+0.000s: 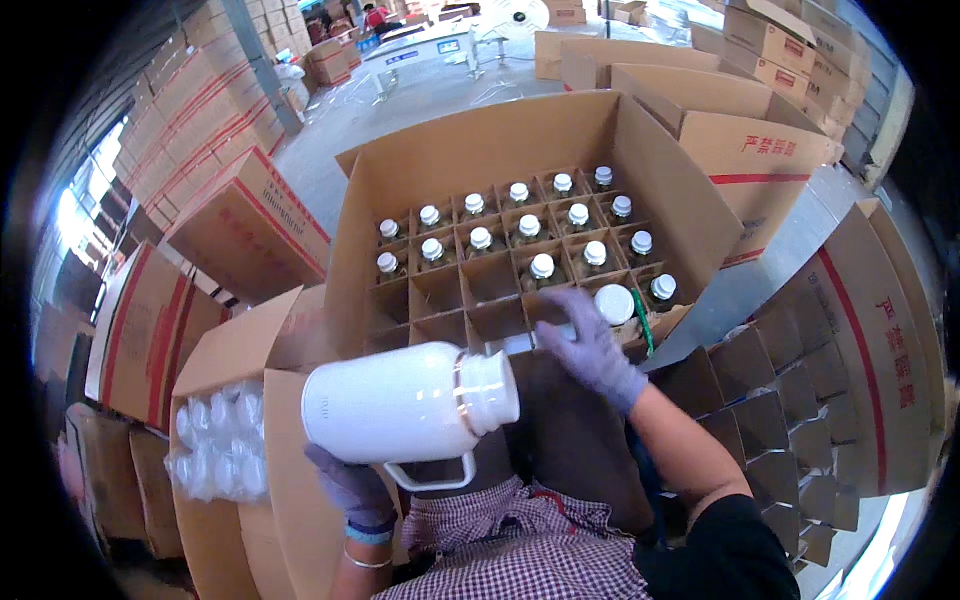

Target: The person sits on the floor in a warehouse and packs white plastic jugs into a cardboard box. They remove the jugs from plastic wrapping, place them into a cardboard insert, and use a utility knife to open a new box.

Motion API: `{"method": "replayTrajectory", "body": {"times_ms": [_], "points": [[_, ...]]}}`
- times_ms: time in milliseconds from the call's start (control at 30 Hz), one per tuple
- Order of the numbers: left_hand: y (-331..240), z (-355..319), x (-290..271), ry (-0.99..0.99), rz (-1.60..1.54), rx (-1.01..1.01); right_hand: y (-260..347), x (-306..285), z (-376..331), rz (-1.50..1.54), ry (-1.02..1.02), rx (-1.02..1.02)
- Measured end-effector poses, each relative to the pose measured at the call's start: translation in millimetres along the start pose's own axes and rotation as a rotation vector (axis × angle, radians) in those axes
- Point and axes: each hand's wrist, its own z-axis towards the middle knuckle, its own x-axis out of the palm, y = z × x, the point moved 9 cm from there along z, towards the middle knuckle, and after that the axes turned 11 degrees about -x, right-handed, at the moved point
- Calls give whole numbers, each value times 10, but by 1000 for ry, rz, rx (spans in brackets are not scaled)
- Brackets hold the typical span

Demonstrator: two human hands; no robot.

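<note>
My left hand, in a grey glove, is closed under a white jug and holds it tilted almost level over my lap. The jug's handle hangs downward, and its neck, with a copper-coloured ring, points right without a lid. My right hand, gloved too, hovers over the near cells of a divided carton. Its fingers are blurred, with something whitish by them that I cannot make out. Several glass bottles with white caps stand in the carton's cells. A round white lid lies beside my right hand.
A green strip lies by the carton's near right corner. At left, an open carton holds plastic-wrapped clear pieces. Cardboard dividers sit in a carton on the right. Stacked cartons and a table stand farther back.
</note>
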Motion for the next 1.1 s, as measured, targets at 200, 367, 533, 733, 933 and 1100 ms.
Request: {"method": "replayTrajectory", "body": {"times_ms": [200, 367, 533, 733, 933, 1100], "points": [[88, -270, 25, -15, 269, 477, 563, 402, -697, 804, 449, 688], [90, -80, 231, 242, 78, 75, 1297, -169, -354, -47, 465, -368], [-231, -205, 434, 253, 46, 32, 1223, -217, -571, 123, 296, -184], [-227, -465, 396, 172, 428, 460, 715, 60, -1132, 765, 238, 674], [184, -231, 847, 493, 20, -254, 1481, -449, -748, 21, 112, -495], [160, -312, 1160, 461, 250, 75, 281, -276, -1480, 735, -95, 775]]}}
